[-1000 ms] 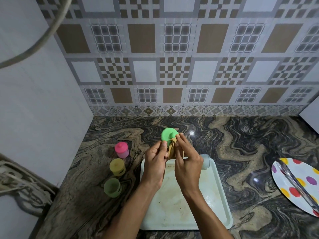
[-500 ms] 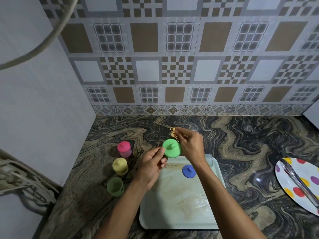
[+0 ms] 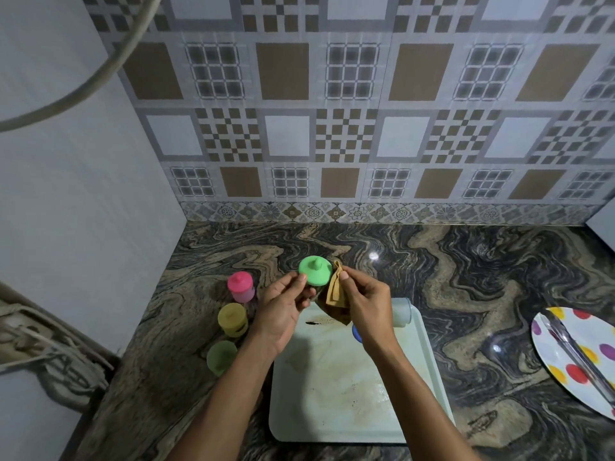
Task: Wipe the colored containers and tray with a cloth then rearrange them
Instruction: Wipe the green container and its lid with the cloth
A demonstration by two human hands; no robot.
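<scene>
Fingers [image 3: 301, 278] of my left hand [image 3: 283, 307] pinch the green lid [image 3: 314, 271], knob tilted up toward me, near the far edge of the tray [image 3: 349, 394]. My right hand [image 3: 366, 301] pinches the cloth [image 3: 336, 291], which hangs lengthwise beside it.

Swirled dark marble counter [image 3: 466, 277] (glossy), patterned tile backsplash [image 3: 332, 128], plain wall [image 3: 66, 194] left.

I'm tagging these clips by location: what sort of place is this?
Most likely a home kitchen corner: a marbled stone countertop, a patterned tile backsplash, and a polka-dot plate with metal tongs on it.
</scene>
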